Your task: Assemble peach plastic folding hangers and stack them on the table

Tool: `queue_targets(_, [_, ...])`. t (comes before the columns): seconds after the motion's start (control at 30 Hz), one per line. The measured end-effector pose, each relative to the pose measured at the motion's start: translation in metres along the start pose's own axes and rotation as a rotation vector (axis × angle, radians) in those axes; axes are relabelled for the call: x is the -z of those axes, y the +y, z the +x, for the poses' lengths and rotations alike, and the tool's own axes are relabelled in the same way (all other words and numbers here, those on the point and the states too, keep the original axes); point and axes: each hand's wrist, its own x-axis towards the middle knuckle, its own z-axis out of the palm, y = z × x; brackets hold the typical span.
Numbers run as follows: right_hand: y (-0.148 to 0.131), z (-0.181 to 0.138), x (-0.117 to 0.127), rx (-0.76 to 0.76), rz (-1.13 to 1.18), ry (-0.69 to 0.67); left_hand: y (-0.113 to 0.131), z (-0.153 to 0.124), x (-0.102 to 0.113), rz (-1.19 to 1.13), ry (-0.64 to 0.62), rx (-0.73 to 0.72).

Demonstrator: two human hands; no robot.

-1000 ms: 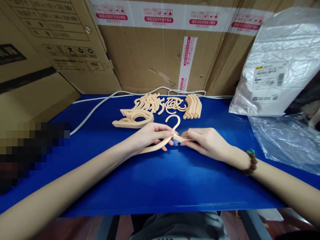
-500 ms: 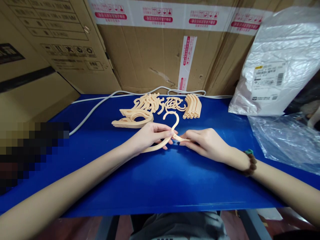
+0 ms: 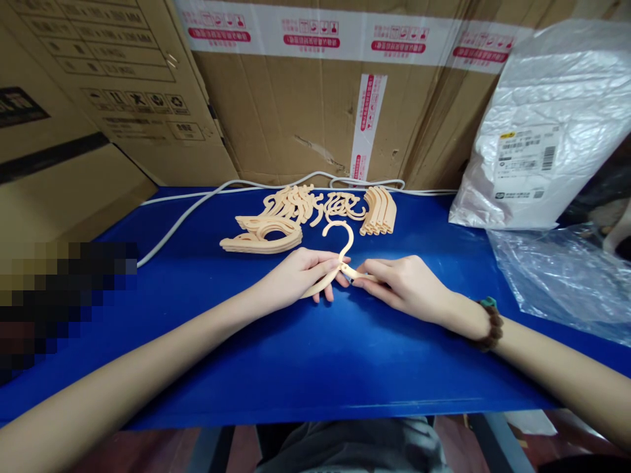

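A peach plastic hanger [image 3: 339, 244] lies low over the blue table [image 3: 305, 355], its hook pointing away from me. My left hand [image 3: 296, 276] is closed around the hanger's left arm, fingers curled over it. My right hand [image 3: 401, 282] pinches the hanger's right arm just beside the hook's base. Both hands meet at the hanger's middle. Behind them lie piles of the same peach parts: stacked arms [image 3: 261, 235], loose hooks [image 3: 315, 205] and another stack of curved pieces [image 3: 379, 210].
Cardboard boxes [image 3: 315, 98] wall off the back and left. A white cable [image 3: 197, 207] runs along the table's far edge. A white plastic bag with a label [image 3: 537, 131] and a clear bag [image 3: 562, 276] sit at the right.
My left hand has slid along the hanger arm, covering more of it, and the hanger's left arm has folded in closer. The right hand barely shifted.
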Motion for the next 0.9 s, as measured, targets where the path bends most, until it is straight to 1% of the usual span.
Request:
queue_targets(0.23, [0.0,0.0,0.002,-0.033,0.035,-0.024,0.001,-0.001,0.0,0.048,-0.02,-0.012])
queue_targets(0.4, [0.0,-0.001,0.002,-0.004,-0.002,0.003,-0.001,0.0,-0.001,0.025,-0.063,-0.017])
queue_targets(0.47, [0.0,-0.001,0.001,0.011,-0.011,0.014,-0.001,-0.001,0.0,0.064,-0.072,-0.023])
queue_targets(0.53, [0.001,-0.001,-0.001,0.027,-0.026,0.028,0.0,-0.003,0.001,0.201,-0.049,-0.045])
queue_targets(0.63, [0.003,0.001,-0.002,0.066,-0.076,0.028,0.003,-0.007,0.001,0.57,0.027,-0.121])
queue_targets(0.7, [0.004,0.001,-0.003,0.099,-0.111,0.003,0.004,-0.009,0.0,0.815,0.069,-0.174])
queue_targets(0.77, [0.005,0.0,-0.003,0.123,-0.136,-0.024,0.005,-0.011,-0.003,1.012,0.103,-0.216])
queue_targets(0.83, [0.006,-0.001,-0.003,0.144,-0.144,-0.035,0.004,-0.012,-0.005,1.157,0.123,-0.239])
queue_targets(0.9, [0.007,-0.001,-0.003,0.16,-0.152,-0.022,0.002,-0.012,-0.006,1.241,0.119,-0.264])
